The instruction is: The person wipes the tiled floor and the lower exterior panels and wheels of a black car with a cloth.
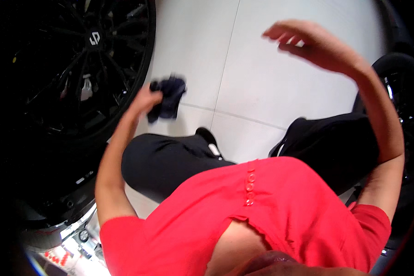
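Observation:
My left hand (148,99) grips a bunched dark navy cloth (171,96), slightly blurred, just right of a black multi-spoke car wheel (95,38) with a light emblem on its hub. The cloth is held over the pale floor tiles and does not visibly touch the wheel. On the other side, my right hand (296,39) is raised over the tiles, fingers loosely bent, holding nothing.
Pale tiled floor (255,79) lies between the wheel and another dark wheel (396,79) at the right edge. Glossy black car bodywork (51,207) fills the lower left. My bent legs in black trousers (165,151) are below my hands.

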`<act>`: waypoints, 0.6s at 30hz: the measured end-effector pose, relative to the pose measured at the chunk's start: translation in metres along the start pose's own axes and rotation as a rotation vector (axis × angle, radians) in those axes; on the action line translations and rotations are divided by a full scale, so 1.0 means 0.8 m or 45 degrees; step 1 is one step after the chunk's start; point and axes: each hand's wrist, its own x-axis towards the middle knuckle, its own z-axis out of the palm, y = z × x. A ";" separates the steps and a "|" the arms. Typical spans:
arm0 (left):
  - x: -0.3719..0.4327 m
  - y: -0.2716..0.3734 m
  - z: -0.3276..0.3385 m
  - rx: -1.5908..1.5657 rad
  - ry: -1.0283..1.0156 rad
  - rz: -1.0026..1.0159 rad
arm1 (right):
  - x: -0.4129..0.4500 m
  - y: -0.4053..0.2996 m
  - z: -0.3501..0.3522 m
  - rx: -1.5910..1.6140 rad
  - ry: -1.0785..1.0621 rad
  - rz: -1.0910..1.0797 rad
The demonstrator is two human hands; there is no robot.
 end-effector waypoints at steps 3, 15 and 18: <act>0.086 0.113 0.035 -0.169 -0.183 0.167 | -0.030 0.033 -0.011 0.025 0.189 -0.061; 0.237 0.085 0.218 0.813 0.399 0.531 | -0.042 -0.007 -0.033 0.241 0.060 0.432; 0.156 0.046 0.237 0.808 0.166 0.555 | -0.023 0.000 -0.024 0.284 0.120 0.255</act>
